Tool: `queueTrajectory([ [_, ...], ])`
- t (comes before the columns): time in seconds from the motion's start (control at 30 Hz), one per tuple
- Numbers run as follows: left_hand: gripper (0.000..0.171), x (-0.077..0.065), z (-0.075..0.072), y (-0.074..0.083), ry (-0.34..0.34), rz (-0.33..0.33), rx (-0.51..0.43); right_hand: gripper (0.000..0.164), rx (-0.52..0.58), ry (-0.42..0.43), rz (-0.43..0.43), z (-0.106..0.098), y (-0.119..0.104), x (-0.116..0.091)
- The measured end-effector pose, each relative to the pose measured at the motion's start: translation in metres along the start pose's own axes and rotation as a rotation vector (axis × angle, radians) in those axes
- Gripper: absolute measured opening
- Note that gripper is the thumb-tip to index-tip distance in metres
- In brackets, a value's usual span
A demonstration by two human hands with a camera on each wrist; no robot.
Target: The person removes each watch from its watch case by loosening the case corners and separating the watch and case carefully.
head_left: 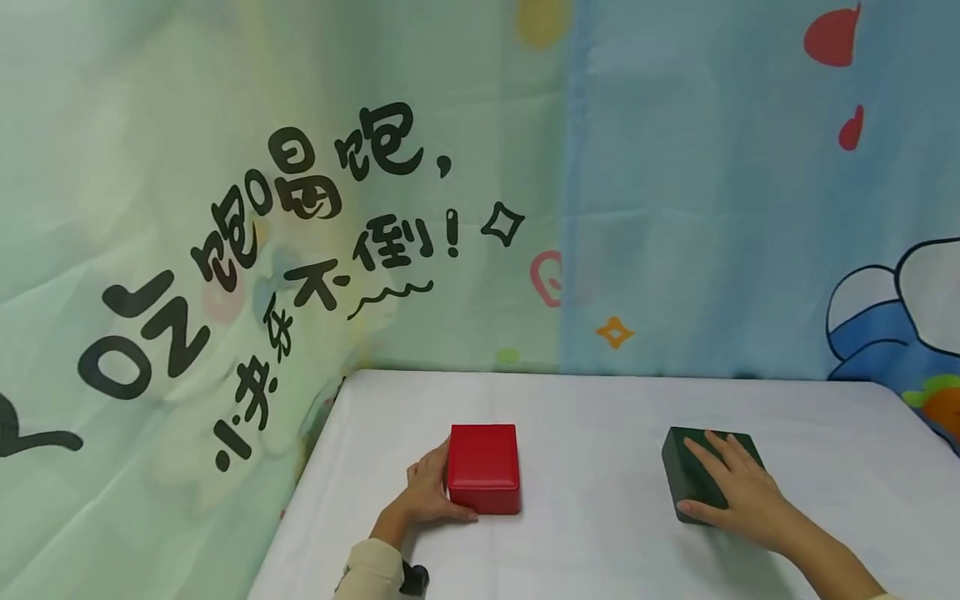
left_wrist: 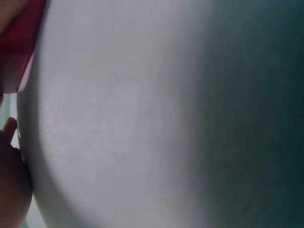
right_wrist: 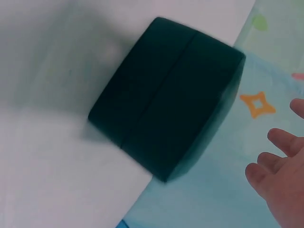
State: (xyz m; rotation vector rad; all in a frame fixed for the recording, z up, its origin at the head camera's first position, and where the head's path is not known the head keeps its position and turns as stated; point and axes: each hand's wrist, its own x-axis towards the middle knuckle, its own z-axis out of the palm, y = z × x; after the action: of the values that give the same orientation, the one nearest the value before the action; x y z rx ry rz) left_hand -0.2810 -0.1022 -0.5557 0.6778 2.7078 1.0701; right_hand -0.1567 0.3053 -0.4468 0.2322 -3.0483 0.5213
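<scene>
A closed red box lies on the white table left of centre. My left hand is at its near left corner, thumb stretched along the front side and fingers by the left side. In the left wrist view only part of the red box shows at the upper left edge. Farther right is a dark green box with a seam along its side. My right hand is spread over it, fingers straight. The right wrist view shows these fingers apart from one another, beside the green box.
The white-covered table reaches back to printed cloth hangings, a pale green one with black lettering and a blue one. A small black device sits at my left wrist, below the beige sleeve.
</scene>
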Motion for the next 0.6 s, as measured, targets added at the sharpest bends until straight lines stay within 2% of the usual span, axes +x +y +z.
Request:
queueTrajectory([
  [0.2,0.112,0.003,-0.004,0.003,-0.003,-0.034,-0.006,0.081,0.035,0.004,-0.105,0.018,-0.024,0.030],
  [0.33,0.112,0.005,-0.003,0.001,-0.012,-0.056,0.017,0.079,0.093,0.011,-0.190,0.028,-0.052,0.052],
  [0.43,0.112,0.007,-0.003,-0.001,-0.015,-0.063,0.028,0.086,0.152,-0.024,-0.219,0.039,-0.078,0.071],
  [0.6,0.113,0.011,-0.005,-0.002,-0.010,-0.073,0.049,0.110,0.193,-0.113,-0.278,0.065,-0.119,0.104],
])
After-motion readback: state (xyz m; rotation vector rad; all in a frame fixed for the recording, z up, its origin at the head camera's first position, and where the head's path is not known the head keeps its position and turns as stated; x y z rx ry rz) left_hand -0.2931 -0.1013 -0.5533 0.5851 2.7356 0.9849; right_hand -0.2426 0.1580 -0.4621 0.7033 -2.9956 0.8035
